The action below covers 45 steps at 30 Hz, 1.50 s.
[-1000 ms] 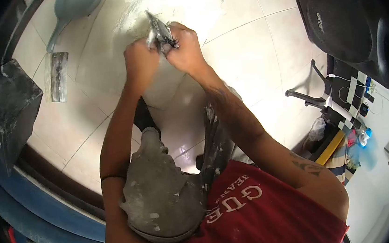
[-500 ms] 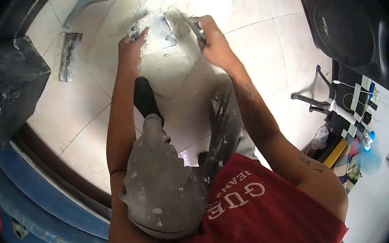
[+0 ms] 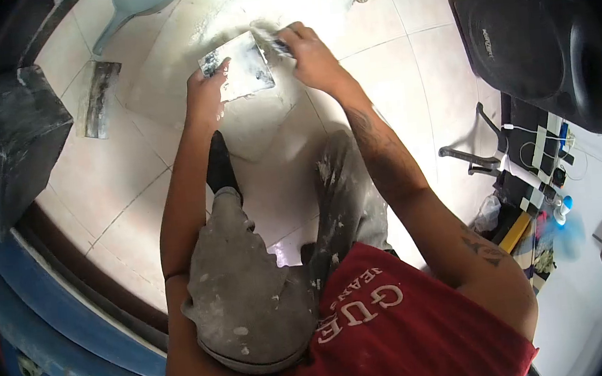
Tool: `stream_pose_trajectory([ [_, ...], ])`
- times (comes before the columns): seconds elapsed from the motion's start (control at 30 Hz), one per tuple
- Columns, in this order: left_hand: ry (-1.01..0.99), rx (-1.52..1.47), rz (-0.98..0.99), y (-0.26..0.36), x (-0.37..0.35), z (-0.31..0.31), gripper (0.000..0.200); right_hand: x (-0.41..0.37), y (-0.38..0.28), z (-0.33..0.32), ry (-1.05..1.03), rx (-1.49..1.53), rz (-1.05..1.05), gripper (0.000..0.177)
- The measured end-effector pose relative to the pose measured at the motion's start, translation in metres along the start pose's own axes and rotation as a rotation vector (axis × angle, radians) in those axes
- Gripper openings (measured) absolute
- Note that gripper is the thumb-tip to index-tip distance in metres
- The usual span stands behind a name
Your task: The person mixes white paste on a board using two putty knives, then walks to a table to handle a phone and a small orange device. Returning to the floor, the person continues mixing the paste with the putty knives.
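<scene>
I am in a room of a home that is being fixed up. The floor [image 3: 392,85] has big pale tiles, and a heap of white paste [image 3: 297,0] is spread right on them. The metal plate [image 3: 239,67] and the scraper [image 3: 275,44] I hold are smeared with it, and so are my pants [image 3: 343,176]. A flat trowel [image 3: 98,99] and a blue scoop [image 3: 138,1] lie on the tiles. A big black speaker [image 3: 533,42] and some cords [image 3: 536,143] sit at the side. Those are things from a home.
</scene>
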<state>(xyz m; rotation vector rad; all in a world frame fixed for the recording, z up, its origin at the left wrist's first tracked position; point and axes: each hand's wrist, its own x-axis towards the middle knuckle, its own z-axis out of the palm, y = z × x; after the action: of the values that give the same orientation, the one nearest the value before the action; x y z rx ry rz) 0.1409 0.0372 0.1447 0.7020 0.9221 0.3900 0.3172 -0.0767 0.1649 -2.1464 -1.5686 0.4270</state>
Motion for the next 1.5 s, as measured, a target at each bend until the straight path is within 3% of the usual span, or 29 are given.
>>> stream_pose_trajectory([
  [0.23, 0.001, 0.213, 0.178, 0.010, -0.010, 0.004, 0.015, -0.055, -0.023, -0.034, 0.045, 0.325, 0.191, 0.052],
  [0.3, -0.030, 0.685, 0.700, 0.006, -0.010, 0.008, 0.020, -0.060, -0.029, -0.044, 0.054, 0.401, 0.232, 0.052],
  [0.33, -0.047, 0.920, 0.964, 0.004, -0.010, 0.010, 0.023, -0.059, -0.029, -0.052, 0.101, 0.297, 0.112, 0.052],
  [0.43, -0.147, 1.250, 1.219, 0.006, -0.016, 0.007, 0.028, -0.058, -0.041, -0.082, -0.054, 0.218, 0.059, 0.049],
  [0.6, -0.292, 1.179, 1.294, 0.003, -0.022, 0.013, 0.028, -0.058, -0.035, -0.071, -0.086, 0.055, -0.128, 0.046],
  [0.7, -0.376, 1.144, 1.413, 0.006, -0.020, 0.016, 0.024, -0.046, -0.018, -0.071, -0.238, 0.170, -0.129, 0.045],
  [0.9, -0.480, 1.114, 1.467, -0.001, -0.029, 0.031, 0.013, 0.000, 0.017, -0.029, -0.163, 0.101, -0.206, 0.044],
  [0.93, -0.487, 1.108, 1.464, -0.003, -0.030, 0.032, 0.011, 0.009, 0.024, -0.029, -0.234, 0.089, -0.151, 0.048],
  [1.17, -0.205, 1.320, 1.459, 0.008, -0.015, 0.004, 0.014, -0.026, -0.015, -0.079, -0.242, 0.149, -0.062, 0.047],
  [1.27, -0.198, 1.305, 1.507, 0.005, -0.005, 0.006, 0.015, -0.042, -0.021, -0.073, -0.235, 0.130, -0.113, 0.039],
  [1.5, -0.248, 1.324, 1.431, 0.007, -0.006, 0.005, 0.019, -0.022, -0.005, -0.043, -0.183, 0.124, -0.173, 0.042],
])
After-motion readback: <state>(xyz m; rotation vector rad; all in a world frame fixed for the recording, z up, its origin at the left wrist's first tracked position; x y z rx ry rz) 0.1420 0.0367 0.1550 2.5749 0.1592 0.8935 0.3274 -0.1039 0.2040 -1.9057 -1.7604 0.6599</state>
